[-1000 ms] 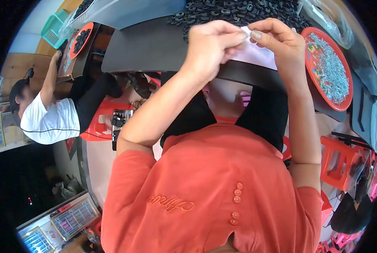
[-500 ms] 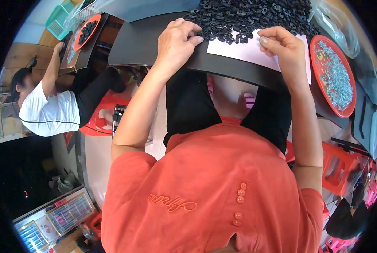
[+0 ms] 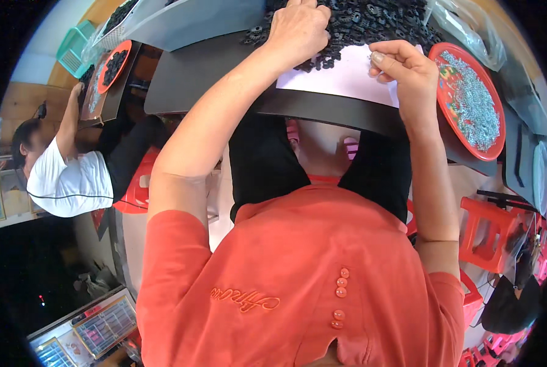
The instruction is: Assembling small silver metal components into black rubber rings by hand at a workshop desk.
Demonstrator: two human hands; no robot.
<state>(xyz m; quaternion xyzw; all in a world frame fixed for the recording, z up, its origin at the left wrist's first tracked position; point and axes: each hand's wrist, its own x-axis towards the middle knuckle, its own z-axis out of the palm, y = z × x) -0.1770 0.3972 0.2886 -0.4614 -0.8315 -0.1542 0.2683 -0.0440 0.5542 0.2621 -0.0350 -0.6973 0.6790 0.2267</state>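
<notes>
Over the heap of small black plastic pieces, my left hand lies with its fingers bent and the fingertips hidden at the picture's top edge. My right hand holds a pinch of thumb and forefinger above the white sheet. Something tiny and pale seems to show at those fingertips, too small to name. Right of this hand is a red patterned plate bearing a mound of small, shiny, clear-looking pieces.
A clear plastic bag lies behind the plate. A grey bin stands at the back left of the dark table. Further left, a person in white sits by an orange plate. Red stools stand at the right.
My left hand has moved forward and right, from the heap's near left edge onto the heap. My right hand keeps its pinch over the sheet. The whole view has shifted a little.
</notes>
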